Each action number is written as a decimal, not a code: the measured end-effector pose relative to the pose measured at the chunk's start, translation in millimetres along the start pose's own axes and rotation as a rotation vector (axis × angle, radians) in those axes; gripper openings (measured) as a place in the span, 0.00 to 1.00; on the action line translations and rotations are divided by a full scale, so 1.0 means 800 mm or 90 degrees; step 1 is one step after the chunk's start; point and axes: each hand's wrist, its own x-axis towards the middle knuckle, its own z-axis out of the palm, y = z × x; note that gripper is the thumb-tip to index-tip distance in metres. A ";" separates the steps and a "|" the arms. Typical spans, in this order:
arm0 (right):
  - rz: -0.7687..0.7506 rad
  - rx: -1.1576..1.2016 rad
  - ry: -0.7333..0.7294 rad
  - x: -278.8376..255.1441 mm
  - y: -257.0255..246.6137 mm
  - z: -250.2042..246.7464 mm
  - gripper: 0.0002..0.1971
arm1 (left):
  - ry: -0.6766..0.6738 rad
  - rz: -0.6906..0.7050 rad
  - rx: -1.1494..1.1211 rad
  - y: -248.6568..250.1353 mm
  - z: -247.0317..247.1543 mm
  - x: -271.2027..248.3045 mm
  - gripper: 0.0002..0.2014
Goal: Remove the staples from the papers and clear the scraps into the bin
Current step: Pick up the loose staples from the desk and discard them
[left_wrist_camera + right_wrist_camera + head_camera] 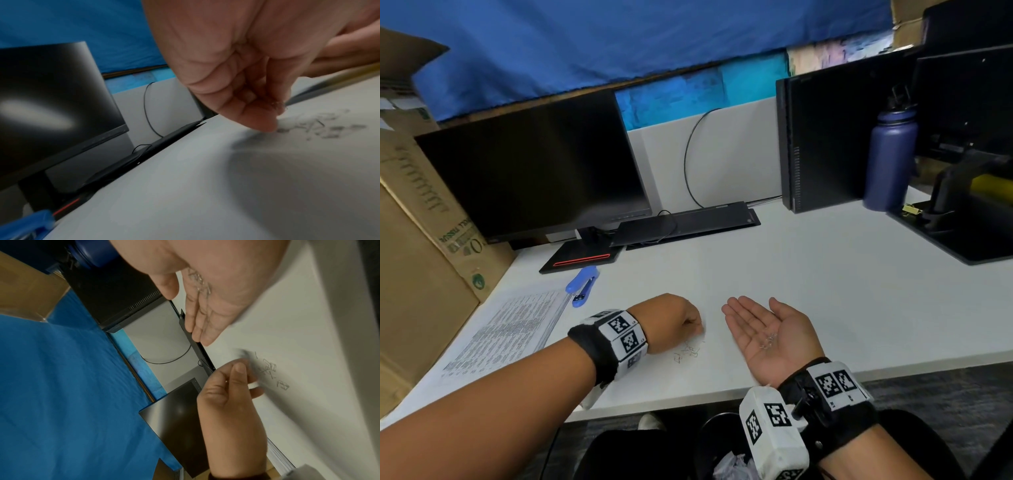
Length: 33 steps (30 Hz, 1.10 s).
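Palm up just above the white desk (825, 291), my right hand (753, 317) is open and flat, with a few removed staples (768, 341) lying in the palm, also visible as staples (199, 282) in the right wrist view. To its left my left hand (697, 325) is curled, fingertips (267, 125) down at a small pile of loose staples (690, 351), pinching some of them. The pile of staples (269, 368) lies scattered beside those fingers. Printed papers (510, 329) lie flat at the left. A bin (726, 455) with crumpled scraps stands under the desk edge.
A blue stapler (583, 284) lies beyond the papers. A dark monitor (534, 164) and a black dock (685, 222) stand at the back, cardboard boxes (421, 240) at the left, a PC tower (822, 144) and a blue bottle (890, 161) at the right.
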 end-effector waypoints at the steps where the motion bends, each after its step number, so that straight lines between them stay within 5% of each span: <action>1: 0.000 -0.002 0.000 0.000 0.000 0.000 0.23 | -0.003 0.024 0.013 0.001 0.005 0.000 0.12; 8: -0.003 -0.013 0.000 0.000 -0.001 0.000 0.23 | 0.006 0.067 -0.034 -0.026 0.026 -0.031 0.14; 14: 0.009 -0.029 0.003 -0.003 0.007 0.002 0.23 | 0.081 -0.025 -0.082 -0.062 0.014 -0.058 0.21; 22: 0.146 -0.096 -0.043 -0.037 0.048 0.001 0.20 | -0.073 -0.090 -0.128 -0.051 0.048 -0.089 0.32; 24: 0.246 -0.147 -0.057 -0.045 0.065 -0.005 0.20 | -0.037 -0.095 -0.178 -0.048 0.058 -0.100 0.31; 30: 0.437 -0.273 -0.046 -0.046 0.098 -0.049 0.16 | 0.310 -0.140 -0.404 -0.067 0.090 -0.138 0.26; 33: 0.394 -0.249 0.031 -0.028 0.110 -0.074 0.19 | 0.254 -0.284 -0.325 -0.108 0.092 -0.140 0.27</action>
